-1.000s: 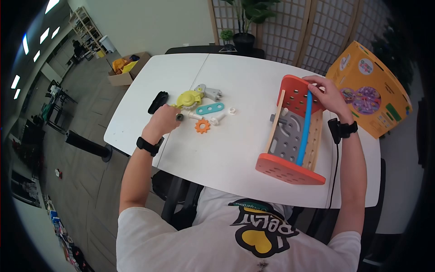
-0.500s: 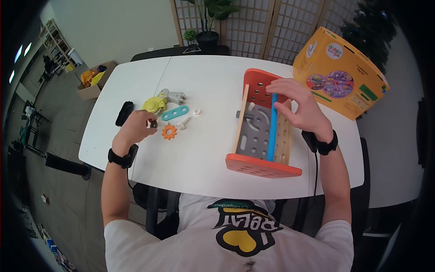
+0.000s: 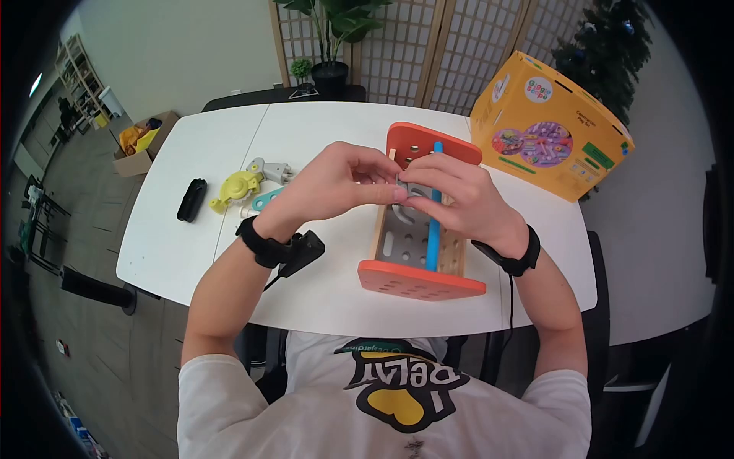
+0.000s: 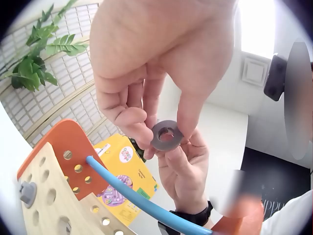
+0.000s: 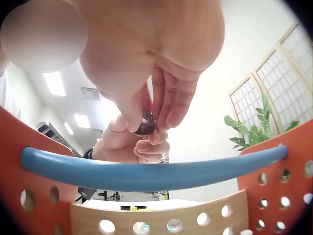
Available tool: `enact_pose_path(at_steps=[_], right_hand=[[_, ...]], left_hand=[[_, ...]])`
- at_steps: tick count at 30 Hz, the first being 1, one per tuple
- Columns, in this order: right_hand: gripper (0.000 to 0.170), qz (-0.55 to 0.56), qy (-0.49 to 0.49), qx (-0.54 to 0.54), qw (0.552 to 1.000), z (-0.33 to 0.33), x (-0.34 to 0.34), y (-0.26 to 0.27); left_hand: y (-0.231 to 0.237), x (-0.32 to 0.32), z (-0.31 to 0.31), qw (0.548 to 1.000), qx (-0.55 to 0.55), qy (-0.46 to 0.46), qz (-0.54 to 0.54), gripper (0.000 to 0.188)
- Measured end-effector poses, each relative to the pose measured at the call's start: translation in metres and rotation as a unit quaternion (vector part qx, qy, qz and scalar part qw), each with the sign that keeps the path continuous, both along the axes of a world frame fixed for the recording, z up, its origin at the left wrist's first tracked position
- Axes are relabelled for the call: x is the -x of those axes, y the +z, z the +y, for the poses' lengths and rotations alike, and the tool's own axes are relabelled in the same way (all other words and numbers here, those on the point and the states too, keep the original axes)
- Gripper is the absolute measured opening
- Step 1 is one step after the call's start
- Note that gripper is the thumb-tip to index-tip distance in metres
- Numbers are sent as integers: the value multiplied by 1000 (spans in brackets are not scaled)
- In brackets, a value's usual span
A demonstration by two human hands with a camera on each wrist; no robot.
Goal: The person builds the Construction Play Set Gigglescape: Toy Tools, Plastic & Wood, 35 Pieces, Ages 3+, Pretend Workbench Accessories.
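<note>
Both hands meet above the toy workbench, which has red end panels [image 3: 420,281] and a blue bar [image 3: 433,245]. My left hand [image 3: 329,183] pinches a dark grey ring [image 4: 167,135] between thumb and fingers in the left wrist view. From the other side, my right hand [image 3: 466,200] pinches the same ring [image 5: 145,128], its thumb and fingertips touching it in the right wrist view. A grey bolt head [image 4: 28,193] sticks out of the bench's wooden side panel [image 4: 46,196].
Left on the white table [image 3: 183,260] lie a yellow and grey toy tool [image 3: 239,186], a teal strip [image 3: 265,200] and a black case [image 3: 192,200]. A large yellow box [image 3: 550,126] stands behind the bench at the right.
My left hand has come from the loose parts across to the bench, carrying the ring. My right hand has left the bench's top edge area and taken hold of the ring too.
</note>
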State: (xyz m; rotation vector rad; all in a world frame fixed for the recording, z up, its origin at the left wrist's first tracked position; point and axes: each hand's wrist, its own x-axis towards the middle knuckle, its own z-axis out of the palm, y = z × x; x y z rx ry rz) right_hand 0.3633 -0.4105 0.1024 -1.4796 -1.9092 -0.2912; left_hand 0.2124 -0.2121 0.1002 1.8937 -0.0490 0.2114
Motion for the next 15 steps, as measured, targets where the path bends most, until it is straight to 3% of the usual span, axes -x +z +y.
enact_pose_path(at_steps=[1, 4, 7, 9, 10, 13, 15], right_hand=[[34, 11, -9, -6, 1000, -1, -1, -1], [30, 50, -40, -20, 998, -7, -3, -3], [28, 88, -100, -28, 991, -16, -3, -5], [27, 102, -171, -36, 979, -24, -11, -8], [27, 139, -201, -7, 970, -29, -17, -8], [23, 232, -257, 83, 934, -39, -35, -12], [22, 277, -259, 144, 914, -36, -39, -19]], left_hand=[[5, -2, -4, 998, 39, -4, 40, 25], [1, -11, -9, 999, 41, 6, 33, 24], [-8, -17, -10, 998, -33, 47, 12, 34], [-9, -18, -9, 980, -164, 104, 37, 45], [-11, -18, -7, 963, -229, 133, 48, 50], [-41, -23, -1, 944, -274, 174, 61, 59], [-54, -26, -3, 947, -248, 179, 99, 58]])
